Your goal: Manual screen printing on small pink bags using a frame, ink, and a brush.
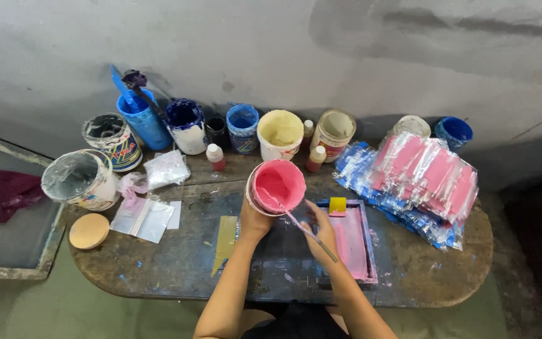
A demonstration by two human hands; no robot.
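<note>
Head view, looking straight down at my work surface: my left hand (253,221) is wrapped around the underside of a tub of pink paint (276,186), holding it tilted over the near middle of the stained table (177,263). My right hand (322,229) is closed around a thin stick (308,231) whose far end reaches into the tub's pink contents; the near end runs back past my fingers. Just right of that hand lies a small printing frame (356,242) smeared with pink, with a yellow scraper (337,205) resting at its top edge. A strip of yellow tape or film, I think, lies flat on the table by my left forearm (225,240). Along the back edge stand several paint pots, among them a blue bucket (145,121), a cream-filled tub (280,134) and two small red bottles (216,157). To the right sits a heap of pink and blue packets in clear wrappers (418,182). A round wooden lid (89,230) lies near the left edge.
</note>
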